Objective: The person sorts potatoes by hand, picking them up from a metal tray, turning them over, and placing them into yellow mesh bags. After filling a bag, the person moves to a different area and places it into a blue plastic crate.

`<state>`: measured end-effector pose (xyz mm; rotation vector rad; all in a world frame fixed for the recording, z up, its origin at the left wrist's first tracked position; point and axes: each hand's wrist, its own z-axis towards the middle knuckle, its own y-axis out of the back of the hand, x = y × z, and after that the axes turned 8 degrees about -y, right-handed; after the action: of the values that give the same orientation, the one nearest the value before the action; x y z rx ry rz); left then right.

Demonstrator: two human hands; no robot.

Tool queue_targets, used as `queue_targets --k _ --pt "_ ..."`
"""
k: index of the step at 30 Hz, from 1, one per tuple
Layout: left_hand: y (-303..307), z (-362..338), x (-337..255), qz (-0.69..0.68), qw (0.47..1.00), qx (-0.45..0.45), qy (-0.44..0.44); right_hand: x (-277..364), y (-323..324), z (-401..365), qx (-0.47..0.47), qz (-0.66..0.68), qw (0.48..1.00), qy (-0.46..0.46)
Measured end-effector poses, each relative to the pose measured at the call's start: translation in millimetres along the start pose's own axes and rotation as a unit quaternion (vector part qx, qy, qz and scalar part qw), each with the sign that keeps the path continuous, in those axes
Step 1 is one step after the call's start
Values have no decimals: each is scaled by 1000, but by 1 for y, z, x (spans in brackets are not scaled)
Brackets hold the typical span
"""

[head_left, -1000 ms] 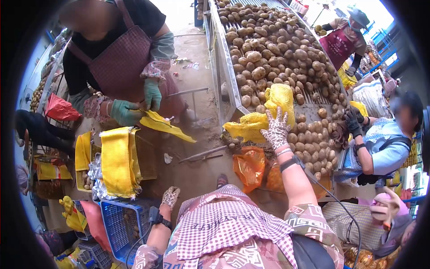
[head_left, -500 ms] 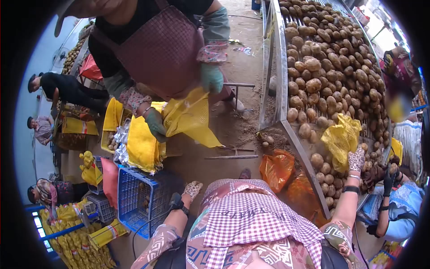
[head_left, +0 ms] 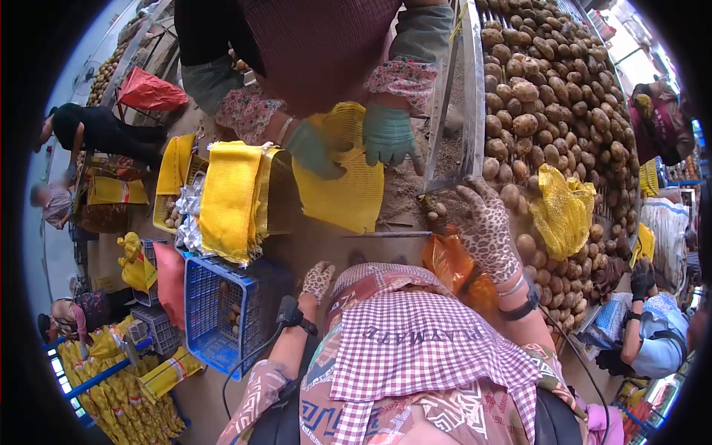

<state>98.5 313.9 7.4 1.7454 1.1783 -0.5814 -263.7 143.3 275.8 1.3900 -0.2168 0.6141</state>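
My right hand (head_left: 489, 231), in a leopard-print glove, is raised beside the metal edge of the sorting table (head_left: 472, 96), fingers stretched and nothing in them. To its right, a crumpled yellow mesh bag (head_left: 561, 213) lies on the potatoes (head_left: 564, 119). Low by my apron is my left hand (head_left: 318, 281), in the same kind of glove, fingers extended and holding nothing. Nearest to it stands a blue plastic crate (head_left: 194, 315) with a few potatoes inside. Across from me, a co-worker's teal-gloved hands (head_left: 389, 136) spread another yellow mesh bag (head_left: 345, 196).
A stack of folded yellow mesh bags (head_left: 231, 200) sits on the left, above the blue crate. An orange plastic bag (head_left: 447, 261) is on the floor by the sorting table. Another worker's black-gloved hand (head_left: 642, 278) is at the far right.
My right hand has let go of the yellow mesh bag on the potatoes and moved left. The co-worker has leaned closer, bringing the other bag toward the middle.
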Motion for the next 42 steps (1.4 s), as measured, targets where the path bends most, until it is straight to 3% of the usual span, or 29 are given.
queue_targets --k 1,4,5,7,10,12,14,19,22,26,28,29,31,38,40,42 --pt "5 -7 -11 -61 996 8 58 0 -12 -5 4 18 1000 -25" --pt "21 -26 -34 -41 996 -1 79 -20 -38 -17 39 -28 998 -37" --pt "19 -26 -7 -2 999 -12 42 -19 -36 -20 43 -12 997 -61" --pt "18 -32 20 -1 999 -11 51 -22 -38 -28 24 31 995 -86" --pt "26 -35 15 23 998 -2 60 -33 -47 -37 -1 93 986 -141" --pt "28 -34 12 50 996 9 67 -36 -49 -44 0 22 993 -117" --pt "28 -29 11 -21 995 4 101 -38 -51 -57 24 30 987 -159" --pt "17 -13 0 -16 998 -3 63 -69 -71 -89 19 -12 988 -152" --pt "12 -12 -46 18 999 12 48 -77 -70 -97 32 14 986 -161" --pt "-14 11 -2 0 1000 -15 -13 -77 -65 -100 44 42 981 -183" --pt "-20 12 -20 -191 979 -10 75 -81 -63 -105 50 45 980 -185" --pt "-23 14 -24 -191 979 -14 74 -83 -63 -106 55 46 980 -188" --pt "-27 17 -33 -352 929 -29 111 -85 -63 -110 54 55 980 -184" --pt "-39 20 -32 -422 900 2 109 -80 -48 -123 35 66 979 -187" --pt "-41 13 -31 -442 894 55 56 -78 -36 -123 6 64 982 -180" --pt "-49 9 -40 -413 906 30 92 -93 -33 -125 -57 54 985 -154"
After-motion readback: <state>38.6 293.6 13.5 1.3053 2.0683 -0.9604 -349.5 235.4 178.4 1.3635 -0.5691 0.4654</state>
